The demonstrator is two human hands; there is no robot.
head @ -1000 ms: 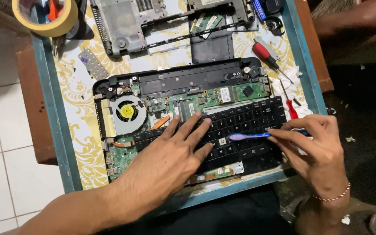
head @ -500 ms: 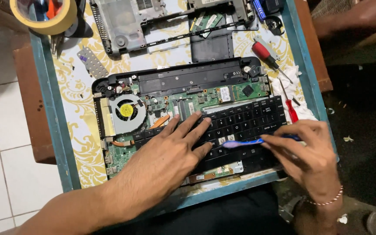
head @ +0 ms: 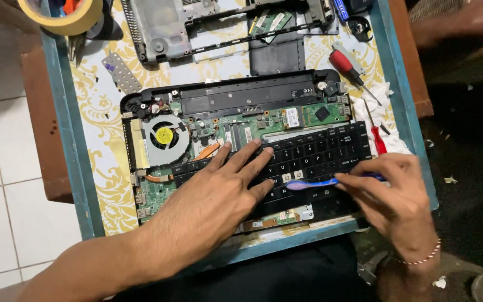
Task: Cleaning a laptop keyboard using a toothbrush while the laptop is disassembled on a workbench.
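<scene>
Black keyboard (head: 320, 162) lying loose over the opened laptop base (head: 225, 112), below its fan (head: 165, 137): left hand (head: 213, 196) pressed flat, fingers spread, on the keys; right hand (head: 389, 193) pinching a blue toothbrush (head: 314, 183) against them.

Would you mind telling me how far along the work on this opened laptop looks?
Done: the laptop base lies open, with fan and green circuit board bare, and a removed cover set aside. In hand: the left hand presses flat on the black keyboard while the right hand works a blue toothbrush across its keys. Left: the keyboard lies loose and unfitted, and screwdrivers remain out.
</scene>
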